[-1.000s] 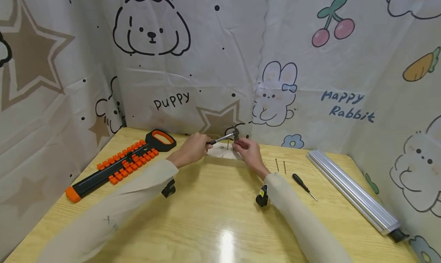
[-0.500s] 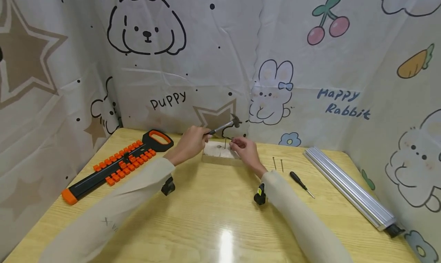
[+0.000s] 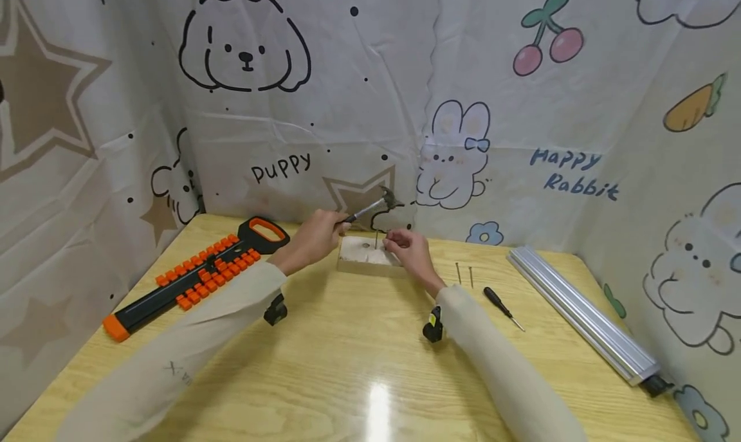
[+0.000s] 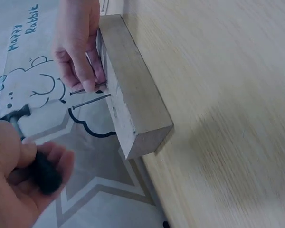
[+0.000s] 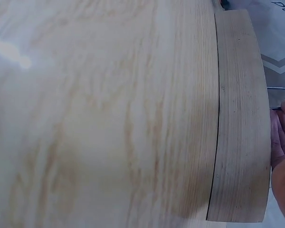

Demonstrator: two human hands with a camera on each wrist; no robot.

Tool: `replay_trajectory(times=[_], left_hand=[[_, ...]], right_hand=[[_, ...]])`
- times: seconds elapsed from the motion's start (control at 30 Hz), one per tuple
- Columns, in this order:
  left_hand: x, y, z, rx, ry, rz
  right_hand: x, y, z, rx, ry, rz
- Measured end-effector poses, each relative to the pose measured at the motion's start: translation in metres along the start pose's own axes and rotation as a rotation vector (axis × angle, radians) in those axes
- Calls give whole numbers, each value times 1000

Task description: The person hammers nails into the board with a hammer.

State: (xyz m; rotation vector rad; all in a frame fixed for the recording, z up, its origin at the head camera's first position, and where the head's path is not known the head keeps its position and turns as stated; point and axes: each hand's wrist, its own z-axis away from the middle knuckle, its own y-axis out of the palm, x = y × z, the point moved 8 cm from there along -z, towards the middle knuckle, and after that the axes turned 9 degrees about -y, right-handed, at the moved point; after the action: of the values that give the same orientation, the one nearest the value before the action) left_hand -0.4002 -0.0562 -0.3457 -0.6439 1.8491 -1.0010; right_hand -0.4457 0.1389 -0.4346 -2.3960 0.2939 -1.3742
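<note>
My left hand [image 3: 315, 237] grips a small claw hammer [image 3: 366, 208] by its dark handle, the head raised above a wooden block [image 3: 367, 268]. One nail [image 4: 91, 101] stands in the block's top face with no fingers on it. Close beside it, a second nail [image 4: 77, 91] is pinched between the thumb and fingers of my right hand [image 4: 78, 52], its lower end at the block's face. That hand rests against the block's right part, as the right wrist view also shows, where the hand [image 5: 284, 135] is cut off by the frame edge.
Two loose nails [image 3: 471, 276] and a black-handled screwdriver [image 3: 504, 309] lie right of the block. Farther right is a long silver metal bar [image 3: 581, 316]. A black-and-orange rack [image 3: 191, 278] lies on the left. A printed cloth [image 3: 359, 107] hangs behind the table [image 3: 324, 365].
The hammer has risen from beside the nails, up and a little to the left. My right hand keeps its place at the block with the pinched nail. The view has shifted slightly.
</note>
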Motion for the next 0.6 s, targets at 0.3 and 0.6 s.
replay_trajectory(times=[0.3, 0.6], left_hand=[[-5, 0, -2, -4, 46, -77], [-4, 10, 0, -17, 50, -81]], right_hand=[[2, -2, 2, -23, -8, 23], [0, -3, 5, -17, -25, 19]])
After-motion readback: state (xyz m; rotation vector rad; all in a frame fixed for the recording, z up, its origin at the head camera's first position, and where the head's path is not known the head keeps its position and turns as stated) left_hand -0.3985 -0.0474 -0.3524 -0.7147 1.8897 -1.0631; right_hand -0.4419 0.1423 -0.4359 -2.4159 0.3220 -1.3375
